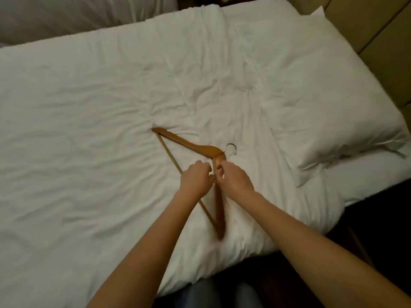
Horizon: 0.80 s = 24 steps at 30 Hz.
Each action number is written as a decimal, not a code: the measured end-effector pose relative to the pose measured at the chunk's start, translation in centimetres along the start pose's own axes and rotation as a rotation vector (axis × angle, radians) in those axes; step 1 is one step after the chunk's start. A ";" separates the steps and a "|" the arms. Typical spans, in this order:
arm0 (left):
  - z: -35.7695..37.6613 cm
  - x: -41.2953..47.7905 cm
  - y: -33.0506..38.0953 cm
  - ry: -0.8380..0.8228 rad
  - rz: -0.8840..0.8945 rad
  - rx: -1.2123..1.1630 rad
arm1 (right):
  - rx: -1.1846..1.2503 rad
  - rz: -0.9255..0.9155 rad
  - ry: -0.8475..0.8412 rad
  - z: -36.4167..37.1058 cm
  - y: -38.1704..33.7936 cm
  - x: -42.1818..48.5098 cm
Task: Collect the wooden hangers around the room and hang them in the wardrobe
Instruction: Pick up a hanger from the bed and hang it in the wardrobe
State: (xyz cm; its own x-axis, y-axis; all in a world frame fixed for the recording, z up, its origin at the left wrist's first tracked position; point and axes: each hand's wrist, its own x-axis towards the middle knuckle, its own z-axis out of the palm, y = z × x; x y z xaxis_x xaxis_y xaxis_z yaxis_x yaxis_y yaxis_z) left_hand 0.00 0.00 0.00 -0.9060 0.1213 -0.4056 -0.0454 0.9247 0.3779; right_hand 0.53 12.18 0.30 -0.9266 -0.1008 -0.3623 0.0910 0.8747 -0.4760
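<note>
A white bed (89, 107) with a rumpled duvet fills most of the frame, seen from its near edge, and its soft, broad top is a likely reason a stray hanger was left lying here. Along the upper right runs a tan panelled wall (378, 41), and in the upper left is the pale bedding of a second bed (66, 16). A dark floor (378, 218) shows at the lower right. A plump white pillow (322, 103) lies at the right side of the bed, well apart from the work. No wardrobe is in view, so the hanging step is not yet done. Both forearms reach in from the bottom of the frame and meet at the centre. There the wooden hanger (186, 142) lies spread on the duvet, one shoulder tip pointing to the upper left and the other running down toward the bed's near edge, where it is smeared by blur. The right hand (233, 176) has its grip clamped on the near arm of the hanger just below the neck, a sensible place since the wood is thickest there and the weight balances. The left hand (195, 176) is curled tight beside it and seems to pinch the same arm, though its knuckles hide the contact. Taking it with both hands probably keeps the frame from swinging as it comes off the soft cover. The small metal hook (231, 147) sticks out above the right hand, free and untouched.
</note>
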 end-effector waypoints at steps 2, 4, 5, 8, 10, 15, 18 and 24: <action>1.7 2.3 -1.0 -0.001 -0.016 0.009 | -0.003 0.077 0.006 2.0 1.1 1.8; 3.1 4.5 -2.1 0.012 -0.011 0.058 | -0.018 0.143 0.007 3.6 2.2 3.2; 3.5 5.4 -2.5 0.037 -0.002 0.077 | 0.002 0.176 0.019 4.2 2.7 3.8; 3.7 8.4 -3.4 0.134 0.041 0.149 | 0.134 0.297 0.057 5.6 3.5 5.7; 3.6 9.8 -3.9 0.103 0.066 0.228 | 0.169 0.370 0.030 6.4 3.3 6.3; 2.7 11.9 -3.7 0.032 0.129 0.309 | 0.291 0.460 -0.003 6.4 2.6 7.0; 0.6 11.8 -3.1 0.053 0.129 0.236 | 0.602 0.476 -0.089 4.5 1.6 5.8; -8.2 7.4 0.7 0.240 0.336 0.001 | 0.822 0.350 -0.087 -4.3 -2.4 -0.8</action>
State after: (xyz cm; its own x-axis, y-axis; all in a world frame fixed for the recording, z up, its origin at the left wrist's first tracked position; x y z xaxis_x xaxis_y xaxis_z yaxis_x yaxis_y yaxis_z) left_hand -10.24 -1.39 4.10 -0.9427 0.3292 -0.0540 0.2700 0.8481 0.4558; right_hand -0.52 12.18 5.24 -0.7688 0.0435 -0.6380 0.6267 0.2498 -0.7381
